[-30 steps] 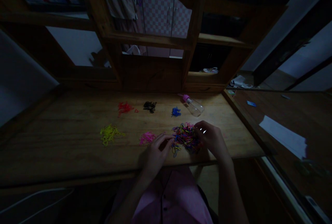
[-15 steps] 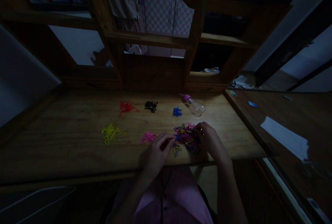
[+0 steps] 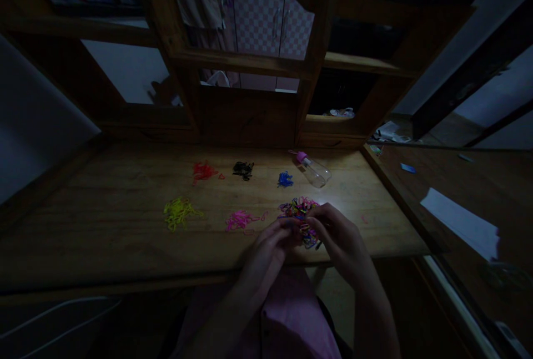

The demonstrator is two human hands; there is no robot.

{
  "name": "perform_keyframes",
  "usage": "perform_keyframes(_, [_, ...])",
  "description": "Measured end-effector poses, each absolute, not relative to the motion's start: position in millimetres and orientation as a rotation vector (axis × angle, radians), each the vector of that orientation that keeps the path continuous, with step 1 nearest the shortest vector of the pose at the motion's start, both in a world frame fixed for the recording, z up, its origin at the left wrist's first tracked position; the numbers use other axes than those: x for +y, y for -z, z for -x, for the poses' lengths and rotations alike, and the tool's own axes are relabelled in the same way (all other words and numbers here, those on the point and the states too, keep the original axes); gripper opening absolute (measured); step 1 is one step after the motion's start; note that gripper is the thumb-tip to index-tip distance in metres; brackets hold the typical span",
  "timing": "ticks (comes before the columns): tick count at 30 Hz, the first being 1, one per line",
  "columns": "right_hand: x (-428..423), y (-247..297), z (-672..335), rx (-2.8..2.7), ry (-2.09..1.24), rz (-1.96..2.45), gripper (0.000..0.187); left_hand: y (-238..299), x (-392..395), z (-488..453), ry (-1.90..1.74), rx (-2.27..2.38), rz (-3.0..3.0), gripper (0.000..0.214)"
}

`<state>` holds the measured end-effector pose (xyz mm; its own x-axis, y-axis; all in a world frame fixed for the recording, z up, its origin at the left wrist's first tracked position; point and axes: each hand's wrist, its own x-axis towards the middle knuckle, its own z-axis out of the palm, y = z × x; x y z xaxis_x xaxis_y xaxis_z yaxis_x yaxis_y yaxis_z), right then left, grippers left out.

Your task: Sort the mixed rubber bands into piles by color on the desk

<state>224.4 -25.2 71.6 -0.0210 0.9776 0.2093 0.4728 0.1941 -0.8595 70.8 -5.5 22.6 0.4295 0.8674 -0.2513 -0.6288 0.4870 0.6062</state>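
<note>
A mixed heap of multicoloured rubber bands [image 3: 308,237] lies near the front edge of the wooden desk, partly covered by both hands. My left hand [image 3: 270,251] is at the heap's left side, its fingers curled together over some bands. From the right comes my right hand [image 3: 341,237], thumb and forefinger pinched on bands at the heap's middle; the exact strands are too dark to tell. Single-colour piles lie around: pink bands [image 3: 239,220], yellow bands [image 3: 178,213], red bands [image 3: 203,171], black bands [image 3: 243,170] and blue bands [image 3: 285,179].
A clear bottle [image 3: 317,173] with a purple cap lies on its side behind the heap. The desk [image 3: 125,192] has a wooden shelf unit [image 3: 250,120] along its back. White paper [image 3: 460,223] and a small blue card [image 3: 408,168] are on the lower surface at right.
My left hand has moved right, onto the heap, uncovering a few loose pink bands beside the pink pile. My right hand has shifted slightly down and pinches nearer the heap's middle.
</note>
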Motion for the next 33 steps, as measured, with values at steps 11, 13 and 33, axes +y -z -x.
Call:
perform_keyframes(11, [-33.6, -64.9, -203.6, -1.893, -0.415, 1.428, 0.014, -40.1, -1.7, -67.6, -0.860, 0.418, -0.178, 0.029])
perform_keyframes(13, [-34.5, -63.8, -203.2, -1.846, -0.424, 1.426, 0.016, -42.0, -3.5, -67.9, -0.864, 0.388, -0.155, 0.030])
perform_keyframes(33, [-39.8, -54.3, -242.1, -1.178, -0.375, 1.557, 0.019, -67.9, 26.0, -27.0, -1.107, 0.727, -0.345, 0.032])
